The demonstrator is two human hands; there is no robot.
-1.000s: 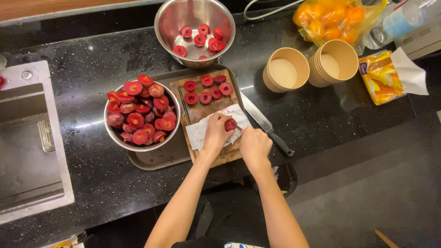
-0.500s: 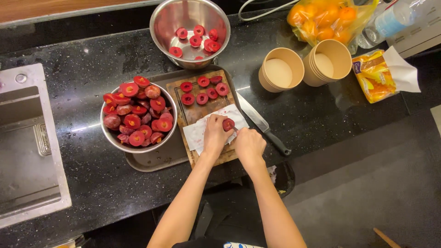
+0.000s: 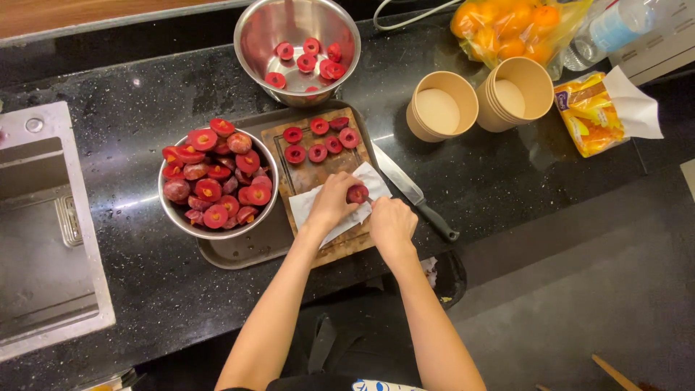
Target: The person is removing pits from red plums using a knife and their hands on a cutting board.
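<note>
Deep red plum halves [image 3: 217,185] fill a silver bowl [image 3: 170,213] on a speckled black counter [image 3: 507,174].

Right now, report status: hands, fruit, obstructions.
Left hand holds red fruit half over paper towel. Right hand works at it. Knife lies beside.

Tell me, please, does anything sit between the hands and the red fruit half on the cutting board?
Nothing visible does: the left hand already holds the red fruit half over the white paper, and the right hand is right beside it.
</note>
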